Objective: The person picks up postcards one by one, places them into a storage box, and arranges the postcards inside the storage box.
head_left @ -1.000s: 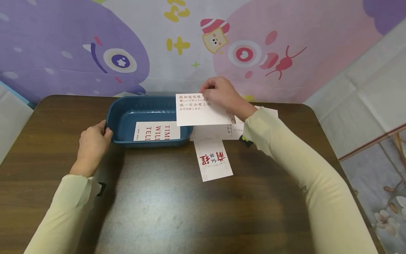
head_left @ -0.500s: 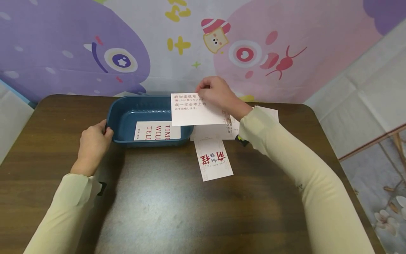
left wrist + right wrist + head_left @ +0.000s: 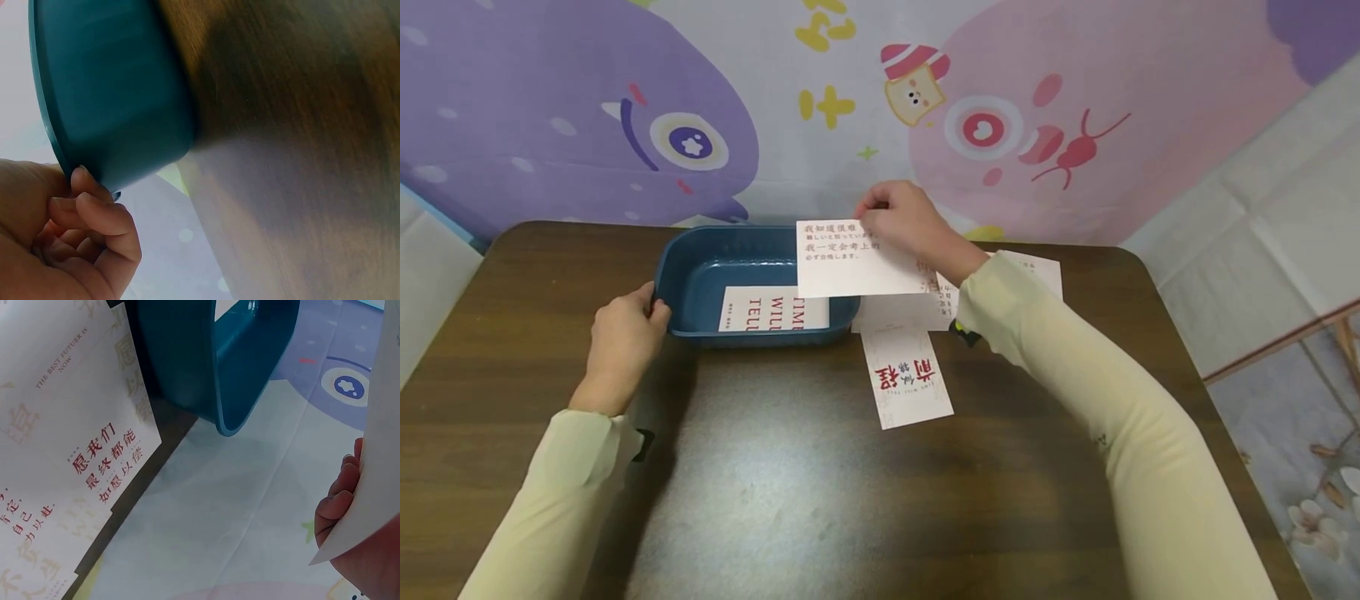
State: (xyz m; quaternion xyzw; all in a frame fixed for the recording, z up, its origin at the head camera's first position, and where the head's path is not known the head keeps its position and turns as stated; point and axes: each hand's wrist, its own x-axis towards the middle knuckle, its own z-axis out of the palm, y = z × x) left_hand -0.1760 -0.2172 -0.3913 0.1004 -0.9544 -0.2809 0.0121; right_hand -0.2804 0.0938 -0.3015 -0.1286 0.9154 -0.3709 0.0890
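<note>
White card (image 3: 857, 273) with “我知道很难”

A cartoon backdrop (image 3: 827, 167) is rising behind a dark wood-grained surface (image 3: 850, 517).
A purple creature (image 3: 580, 92) is spreading beyond the far left corner, a pink creature (image 3: 1150, 67) beyond the far right; a part-floral covering (image 3: 1270, 250) is flanking the right edge, and glare (image 3: 767, 450) is shining mid-surface.

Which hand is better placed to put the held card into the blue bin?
Probably the right hand: it pinches the card near the right end of the blue bin, whose other end the left hand grips.
</note>
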